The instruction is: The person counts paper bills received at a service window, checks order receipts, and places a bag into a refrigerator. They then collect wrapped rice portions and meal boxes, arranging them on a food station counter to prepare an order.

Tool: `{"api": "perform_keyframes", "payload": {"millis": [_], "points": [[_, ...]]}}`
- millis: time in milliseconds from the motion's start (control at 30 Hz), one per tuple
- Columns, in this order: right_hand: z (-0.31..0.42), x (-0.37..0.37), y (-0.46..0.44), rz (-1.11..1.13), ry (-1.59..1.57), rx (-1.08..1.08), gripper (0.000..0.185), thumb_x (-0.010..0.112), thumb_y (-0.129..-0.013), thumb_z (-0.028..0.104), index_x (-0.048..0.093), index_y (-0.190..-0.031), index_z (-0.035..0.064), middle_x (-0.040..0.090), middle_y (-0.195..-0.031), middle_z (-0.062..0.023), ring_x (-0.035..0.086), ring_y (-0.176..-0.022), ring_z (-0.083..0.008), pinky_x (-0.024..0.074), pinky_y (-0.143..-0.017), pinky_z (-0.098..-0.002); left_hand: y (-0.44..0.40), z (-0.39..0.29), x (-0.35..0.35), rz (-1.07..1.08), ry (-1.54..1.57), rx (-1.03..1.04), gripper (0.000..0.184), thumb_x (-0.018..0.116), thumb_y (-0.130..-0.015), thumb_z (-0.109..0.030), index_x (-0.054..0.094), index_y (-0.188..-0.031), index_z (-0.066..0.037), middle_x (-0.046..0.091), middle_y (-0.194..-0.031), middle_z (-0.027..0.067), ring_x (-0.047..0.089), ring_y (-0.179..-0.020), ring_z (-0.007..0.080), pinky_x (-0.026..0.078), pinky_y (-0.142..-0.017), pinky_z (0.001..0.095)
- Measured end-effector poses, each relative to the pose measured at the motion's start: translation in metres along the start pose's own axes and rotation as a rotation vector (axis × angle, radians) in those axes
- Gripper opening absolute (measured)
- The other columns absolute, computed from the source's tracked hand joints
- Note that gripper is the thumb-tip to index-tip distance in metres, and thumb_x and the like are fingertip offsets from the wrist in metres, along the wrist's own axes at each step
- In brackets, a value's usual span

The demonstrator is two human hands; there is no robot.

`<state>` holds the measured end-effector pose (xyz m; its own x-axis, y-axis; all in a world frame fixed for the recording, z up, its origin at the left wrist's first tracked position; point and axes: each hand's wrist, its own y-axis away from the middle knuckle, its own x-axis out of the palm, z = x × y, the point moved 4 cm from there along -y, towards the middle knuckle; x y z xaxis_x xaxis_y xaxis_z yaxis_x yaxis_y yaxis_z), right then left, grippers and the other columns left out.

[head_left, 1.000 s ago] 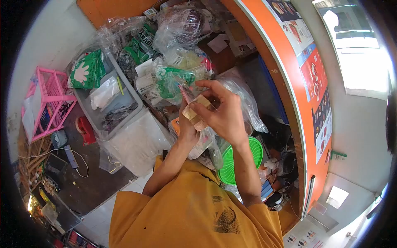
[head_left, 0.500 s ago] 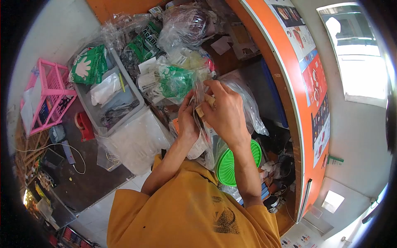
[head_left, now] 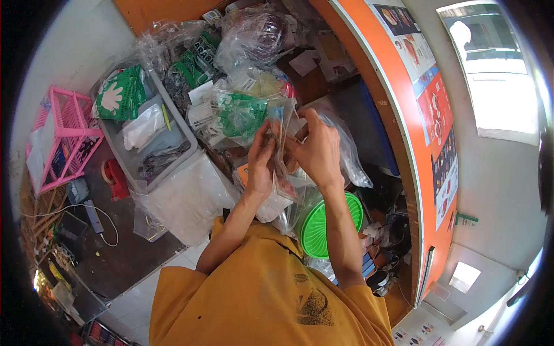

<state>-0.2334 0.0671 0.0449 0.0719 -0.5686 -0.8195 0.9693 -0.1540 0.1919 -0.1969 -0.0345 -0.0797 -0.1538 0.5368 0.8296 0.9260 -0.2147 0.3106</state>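
Observation:
In front of my chest a clear plastic pouch (head_left: pixel 283 179) stands upright between my two hands, with bluish and reddish flat pieces showing through it. My left hand (head_left: pixel 261 167) is closed on its left side, thumb and fingers pressed against the plastic. On the other side, my right hand (head_left: pixel 320 153) has its fingers curled at the pouch; its fingertips are partly hidden. Behind the pouch lies a green glove packet (head_left: pixel 242 114) in clear wrapping. Below my right hand is a bright green ribbed lid (head_left: pixel 329 228).
To the left stands a grey bin (head_left: pixel 187 153) with another green glove packet (head_left: pixel 118 95) in it. A pink basket (head_left: pixel 69 135) and a red tape dispenser (head_left: pixel 115 180) sit farther left. A stack of white plastic bags (head_left: pixel 187 196) lies near my left forearm. An orange partition (head_left: pixel 398 86) curves along the right.
The small tan piece at my right fingertips no longer shows clearly. My right hand has shifted slightly, and the pouch is turned so more of its face shows. The view has moved a little.

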Motion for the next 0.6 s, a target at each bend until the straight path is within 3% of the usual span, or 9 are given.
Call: {"api": "perform_keyframes", "payload": {"millis": [100, 233, 333, 433, 533, 600], "points": [[-0.014, -0.005, 0.008, 0.030, -0.233, -0.150, 0.049, 0.072, -0.072, 0.012, 0.058, -0.118, -0.0018, 0.070, -0.078, -0.0194, 0.071, -0.075, -0.0318, 0.0540, -0.067, -0.0391, -0.005, -0.002, -0.006, -0.015, 0.017, 0.033, 0.049, 0.047, -0.100, -0.010, 0.034, -0.147, -0.003, 0.049, -0.140, 0.0090, 0.048, -0.127, 0.0186, 0.036, -0.108, 0.0325], [-0.022, 0.000, 0.010, 0.060, -0.184, -0.048, 0.042, 0.071, -0.072, 0.010, 0.063, -0.111, -0.0026, 0.069, -0.073, -0.0174, 0.071, -0.072, -0.0276, 0.0529, -0.064, -0.0364, -0.005, -0.003, 0.001, -0.046, -0.021, 0.035, 0.050, 0.046, -0.100, -0.010, 0.033, -0.148, -0.005, 0.048, -0.140, 0.0096, 0.048, -0.127, 0.0190, 0.035, -0.108, 0.0330], [-0.029, 0.006, 0.007, -0.039, -0.169, -0.028, 0.033, 0.071, -0.072, 0.007, 0.067, -0.104, -0.0016, 0.063, -0.064, -0.0091, 0.060, -0.057, -0.0134, 0.0468, -0.056, -0.0305, -0.002, 0.001, 0.007, -0.003, -0.140, 0.054, 0.051, 0.046, -0.101, -0.010, 0.030, -0.149, -0.005, 0.047, -0.142, 0.0105, 0.045, -0.129, 0.0191, 0.033, -0.110, 0.0328], [-0.031, 0.003, 0.002, -0.121, -0.196, 0.061, 0.027, 0.071, -0.072, 0.006, 0.068, -0.097, -0.0018, 0.055, -0.058, -0.0072, 0.053, -0.052, -0.0113, 0.0428, -0.052, -0.0309, -0.001, 0.004, 0.011, -0.003, -0.296, 0.119, 0.055, 0.047, -0.100, -0.012, 0.027, -0.151, -0.004, 0.044, -0.145, 0.0113, 0.043, -0.132, 0.0204, 0.031, -0.111, 0.0352], [-0.041, 0.011, 0.001, -0.116, -0.067, -0.043, 0.032, 0.073, -0.076, 0.009, 0.066, -0.106, -0.0013, 0.059, -0.064, -0.0054, 0.054, -0.058, -0.0097, 0.0427, -0.053, -0.0301, -0.001, 0.002, 0.012, 0.008, -0.268, 0.109, 0.055, 0.049, -0.100, -0.013, 0.029, -0.151, -0.006, 0.046, -0.143, 0.0108, 0.043, -0.131, 0.0205, 0.030, -0.111, 0.0353], [-0.044, 0.007, 0.005, 0.124, -0.534, 0.094, 0.041, 0.073, -0.081, 0.012, 0.062, -0.118, -0.0003, 0.063, -0.073, -0.0055, 0.057, -0.065, -0.0102, 0.0456, -0.057, -0.0294, -0.003, -0.003, 0.010, 0.011, -0.190, 0.100, 0.056, 0.054, -0.098, -0.012, 0.031, -0.149, -0.006, 0.045, -0.143, 0.0109, 0.043, -0.130, 0.0199, 0.031, -0.110, 0.0344]]}}
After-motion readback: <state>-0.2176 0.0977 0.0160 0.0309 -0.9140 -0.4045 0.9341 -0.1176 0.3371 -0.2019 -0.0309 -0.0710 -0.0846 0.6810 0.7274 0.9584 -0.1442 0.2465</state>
